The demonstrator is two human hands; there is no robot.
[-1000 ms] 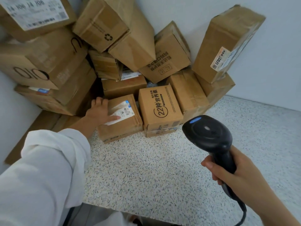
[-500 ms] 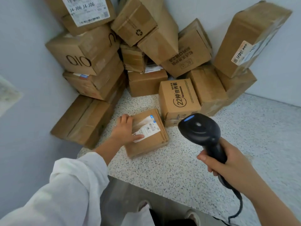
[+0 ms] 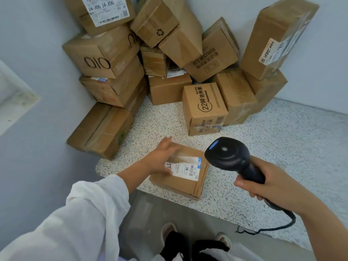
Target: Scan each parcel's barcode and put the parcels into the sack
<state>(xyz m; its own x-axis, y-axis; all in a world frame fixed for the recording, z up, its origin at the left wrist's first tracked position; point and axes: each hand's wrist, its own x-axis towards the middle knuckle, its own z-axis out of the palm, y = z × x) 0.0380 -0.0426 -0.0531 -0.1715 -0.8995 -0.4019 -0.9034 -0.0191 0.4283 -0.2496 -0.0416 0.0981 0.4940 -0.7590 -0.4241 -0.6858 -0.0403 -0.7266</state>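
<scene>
**One parcel at the counter edge, under the scanner**

The parcel (image 3: 188, 185) lies flat in the lower middle of the frame, at the near edge of the counter (image 3: 273, 140), with its label (image 3: 188, 169) facing up. The left grip (image 3: 160, 159) rests on its top with straight fingers, pressing down and closed around nothing. The right grip (image 3: 267, 183) is wrapped tight around the handle of the scanner (image 3: 227, 155), whose head hangs just right of the label. I judge the task to be in its early part. This parcel seems not yet scanned, no sack is in view, and a big pile (image 3: 169, 53) of parcels fills the upper half of the frame. What is left is to scan this one, put it in the sack, then do all the others.
</scene>
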